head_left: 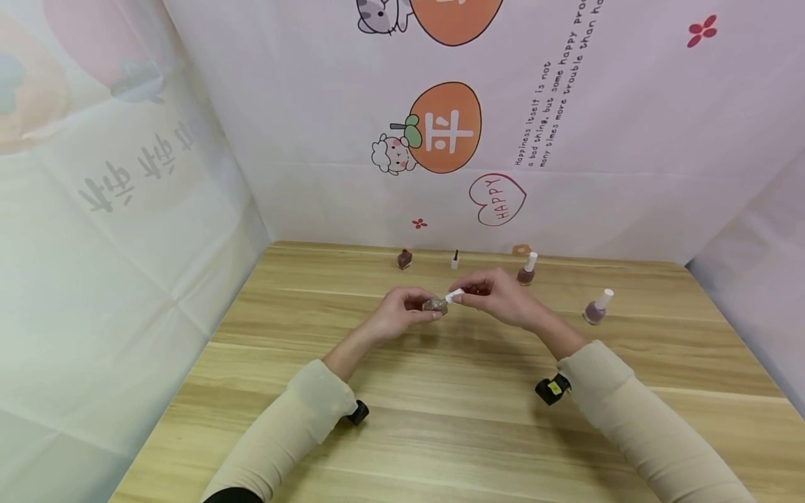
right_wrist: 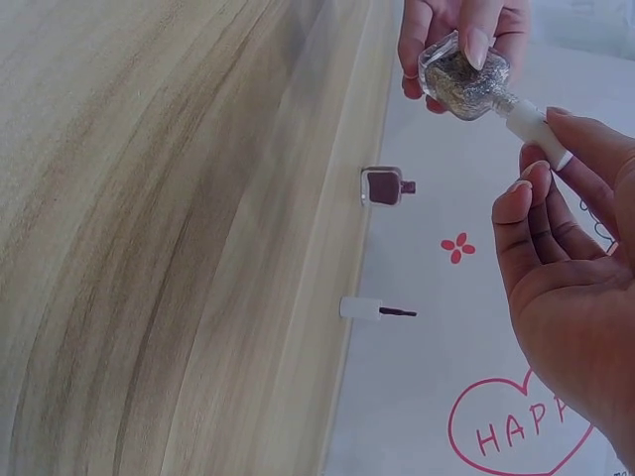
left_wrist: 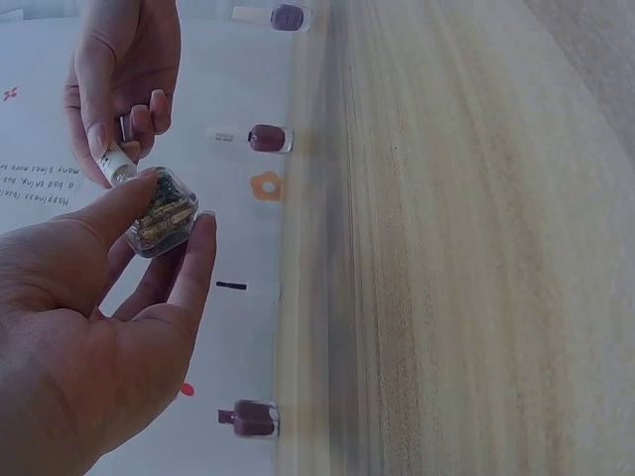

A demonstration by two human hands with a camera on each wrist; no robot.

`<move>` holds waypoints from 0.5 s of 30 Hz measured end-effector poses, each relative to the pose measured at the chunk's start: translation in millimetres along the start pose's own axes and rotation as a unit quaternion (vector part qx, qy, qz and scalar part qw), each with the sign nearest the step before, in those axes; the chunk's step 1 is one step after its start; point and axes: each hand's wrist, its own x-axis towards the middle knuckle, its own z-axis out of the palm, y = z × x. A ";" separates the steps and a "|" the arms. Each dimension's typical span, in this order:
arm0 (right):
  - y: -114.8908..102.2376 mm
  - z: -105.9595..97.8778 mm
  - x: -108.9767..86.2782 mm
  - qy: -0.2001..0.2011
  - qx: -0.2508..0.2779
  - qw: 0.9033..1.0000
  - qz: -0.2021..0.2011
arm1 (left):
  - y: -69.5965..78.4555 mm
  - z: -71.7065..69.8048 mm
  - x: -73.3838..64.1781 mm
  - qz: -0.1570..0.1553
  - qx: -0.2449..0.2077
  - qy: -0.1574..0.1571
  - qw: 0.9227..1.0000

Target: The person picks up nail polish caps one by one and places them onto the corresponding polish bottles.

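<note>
Over the middle of the table, my left hand [head_left: 397, 313] holds a clear nail polish bottle [right_wrist: 464, 87] of glittery polish between thumb and fingers. My right hand [head_left: 506, 299] pinches its white cap [right_wrist: 536, 134] between thumb and fingers. In the right wrist view the cap sits at the bottle neck, in line with it, with a bit of glittery neck showing below. The bottle is tilted on its side, neck toward the right hand.
Toward the back edge stand an uncapped dark nail polish bottle [head_left: 404, 260] and a white cap [head_left: 455, 263] with its black brush pointing up. Two white-capped bottles, one brownish [head_left: 526, 274] and one mauve [head_left: 594, 311], stand to the right. A printed cloth [head_left: 327, 175] hangs behind the table [head_left: 390, 447].
</note>
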 end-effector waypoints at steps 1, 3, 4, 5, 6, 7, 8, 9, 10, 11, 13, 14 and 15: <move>-0.2 0.1 0.0 0.000 0.000 1.000 0.001 | 0.0 0.0 0.0 0.000 0.000 -0.001 1.000; 0.2 0.4 0.3 -0.001 -0.002 1.000 0.002 | -0.3 -0.1 0.2 0.001 -0.001 -0.002 1.000; 0.4 0.9 0.6 -0.001 -0.004 1.000 0.002 | -0.6 -0.2 0.3 0.001 -0.002 -0.003 1.000; 0.6 1.4 0.9 -0.001 -0.007 1.000 0.003 | -0.8 -0.3 0.4 0.001 -0.003 -0.004 1.000; 0.5 2.1 1.3 -0.001 -0.008 1.000 0.005 | -1.0 -0.4 0.3 0.000 -0.003 -0.004 1.000; 0.2 2.8 1.7 -0.002 -0.009 1.000 0.006 | -1.1 -0.4 0.3 0.000 -0.004 -0.005 1.000; -0.1 3.5 2.1 -0.002 -0.010 1.000 0.008 | -1.2 -0.5 0.4 -0.002 -0.005 -0.005 1.000; 0.2 4.2 2.7 -0.003 -0.012 1.000 0.010 | -1.2 -0.5 0.4 -0.003 -0.006 -0.006 1.000; 0.5 4.8 3.4 -0.004 -0.012 1.000 0.011 | -1.0 -0.5 0.4 -0.004 -0.004 -0.006 1.000; 0.4 5.4 3.9 -0.005 -0.013 1.000 0.012 | -0.8 -0.6 0.4 -0.004 -0.003 -0.007 1.000; 0.3 6.3 4.5 -0.006 -0.014 1.000 0.013 | -0.1 -0.5 0.4 -0.004 -0.001 -0.007 1.000; 0.8 6.5 4.7 -0.006 -0.015 1.000 0.013 | 0.2 -0.5 0.4 -0.003 0.001 -0.007 1.000; 1.1 6.5 4.7 -0.005 -0.017 1.000 0.013 | 0.6 -0.4 0.4 -0.003 0.002 -0.008 1.000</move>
